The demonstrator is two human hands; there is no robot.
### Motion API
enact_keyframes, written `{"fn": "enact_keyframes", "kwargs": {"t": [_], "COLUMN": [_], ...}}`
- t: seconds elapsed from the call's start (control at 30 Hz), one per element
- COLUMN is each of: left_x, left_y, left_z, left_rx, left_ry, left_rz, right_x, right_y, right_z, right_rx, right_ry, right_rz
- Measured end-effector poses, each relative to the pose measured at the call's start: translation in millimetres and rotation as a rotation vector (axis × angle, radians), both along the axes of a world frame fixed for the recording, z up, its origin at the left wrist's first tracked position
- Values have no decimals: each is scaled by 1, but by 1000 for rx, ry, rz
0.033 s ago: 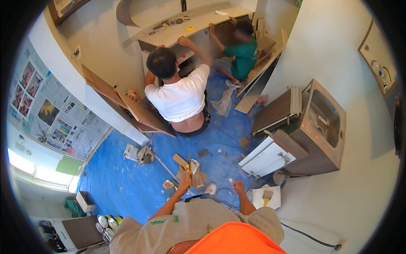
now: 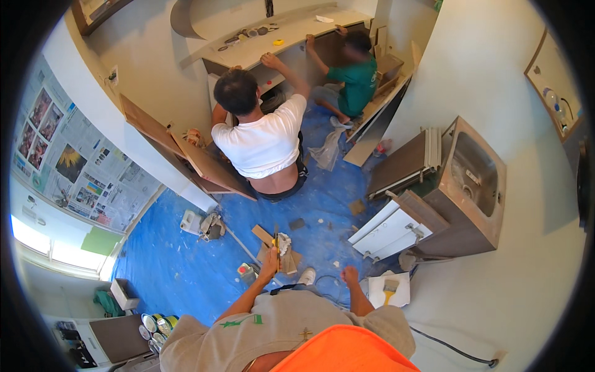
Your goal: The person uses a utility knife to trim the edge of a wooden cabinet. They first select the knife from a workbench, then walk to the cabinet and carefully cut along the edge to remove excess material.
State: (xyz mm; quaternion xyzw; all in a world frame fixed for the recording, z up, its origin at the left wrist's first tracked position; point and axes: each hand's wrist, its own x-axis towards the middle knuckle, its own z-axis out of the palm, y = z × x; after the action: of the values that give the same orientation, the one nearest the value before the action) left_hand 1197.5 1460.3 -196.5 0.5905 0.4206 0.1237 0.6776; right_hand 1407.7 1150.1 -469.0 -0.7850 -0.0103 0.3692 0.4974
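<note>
My left hand (image 2: 269, 265) is closed round a slim yellow-and-black tool (image 2: 276, 243) held upright; it looks like a utility knife, but its blade end is too small to make out. Behind the tool, on the floor, lie wood offcuts (image 2: 290, 260) and a crumpled white cloth or paper (image 2: 284, 242). My right hand (image 2: 349, 274) is a loose fist in front of my body, and whatever might be inside it is hidden. To its right, a brush with a yellow handle (image 2: 390, 291) rests on a white sheet (image 2: 400, 286). One white shoe (image 2: 307, 276) shows between my hands.
Blue sheeting (image 2: 204, 273) covers the floor. Ahead, a person in a white shirt (image 2: 263, 146) and one in green (image 2: 357, 84) grip the edge of a long counter (image 2: 248, 56). A detached sink unit (image 2: 489, 192) and white doors (image 2: 387, 232) stand right; boards (image 2: 204, 161) lean left.
</note>
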Motion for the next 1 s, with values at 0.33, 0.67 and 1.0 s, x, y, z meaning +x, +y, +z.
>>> {"fn": "enact_keyframes", "kwargs": {"t": [0.33, 0.67, 1.0], "left_x": [69, 123, 138], "left_y": [-7, -53, -99], "left_z": [5, 30, 43], "left_rx": [-20, 26, 43], "left_ry": [-116, -148, -62], "left_rz": [-13, -275, -616], "right_x": [-64, -55, -83], "right_y": [-42, -44, -117], "right_z": [5, 51, -26], "right_rx": [13, 259, 126], "right_ry": [209, 483, 175], "right_rz": [-123, -463, -590]}}
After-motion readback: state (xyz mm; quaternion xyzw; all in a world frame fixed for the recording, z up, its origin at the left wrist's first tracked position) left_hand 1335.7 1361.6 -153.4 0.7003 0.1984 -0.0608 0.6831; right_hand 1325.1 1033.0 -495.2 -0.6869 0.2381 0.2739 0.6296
